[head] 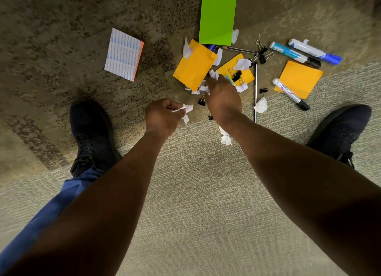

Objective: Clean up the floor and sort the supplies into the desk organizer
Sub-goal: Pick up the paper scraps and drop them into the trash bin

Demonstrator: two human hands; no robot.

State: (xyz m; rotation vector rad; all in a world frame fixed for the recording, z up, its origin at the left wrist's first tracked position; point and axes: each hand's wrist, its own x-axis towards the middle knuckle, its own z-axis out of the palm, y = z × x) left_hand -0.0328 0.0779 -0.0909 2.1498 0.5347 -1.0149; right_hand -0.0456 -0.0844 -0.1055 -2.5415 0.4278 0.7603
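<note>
Supplies lie scattered on the carpet. My left hand [161,117] grips a bunch of white paper scraps [186,109]. My right hand [223,96] reaches down among more white scraps [203,88] between two orange sticky pads [194,66] [237,69]; its fingertips pinch a small white scrap [213,73]. Black binder clips [262,54] [202,101], a pencil [239,49], a metal rod [256,86] and three markers [292,54] [315,52] [290,94] lie to the right. No desk organizer is in view.
A green card [217,18] lies at the top. A sticky pad lying face down [123,54] is at the left, another orange pad [299,78] at the right. My black shoes [90,135] [340,131] stand on either side. Crumpled scraps [260,105] [226,140] lie nearby.
</note>
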